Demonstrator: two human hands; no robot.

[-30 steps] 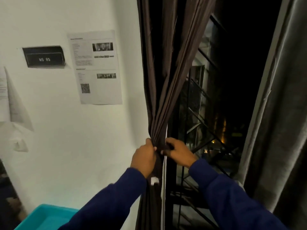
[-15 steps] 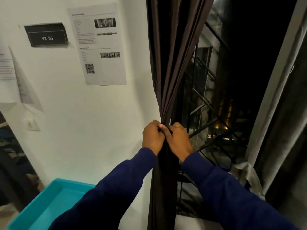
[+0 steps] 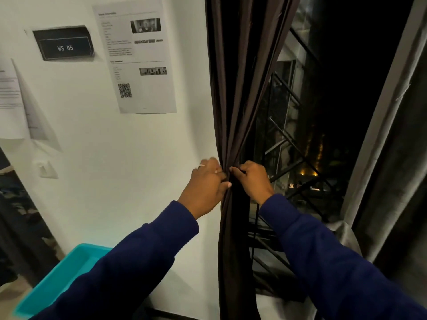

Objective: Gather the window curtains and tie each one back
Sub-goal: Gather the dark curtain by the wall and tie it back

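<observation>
At the pinched waist of the dark curtain (image 3: 233,125), both hands meet. Left hand (image 3: 205,188) on the wall side, fingers curled round the gathered cloth, thumb tip pressing its front; a ring on one finger. Right hand (image 3: 253,180) on the window side, fingers curled and pinching a thin dark tie (image 3: 240,171) against the bundle; a dark cord hangs down below that wrist. The two hands sit just apart, the cloth between them. Both sleeves dark blue.

Curtain drawn into one tight column at the left edge of the window, folds fanning wider above the grip, hanging straight below it to the bottom of view.

Right of the curtain: black window grille (image 3: 291,158) of crossing bars, night outside, a few small orange lights low down. Farther right, a second curtain (image 3: 397,135), grey, hanging loose along the right edge; how it is held cannot be told.

Left of the curtain: white wall (image 3: 115,169). On it a printed sheet (image 3: 138,61) with a QR code, a black plaque (image 3: 63,43) reading "WS 05", another paper (image 3: 11,100) at the far left edge. Low left, a teal bin (image 3: 62,271), partly behind the left sleeve.
</observation>
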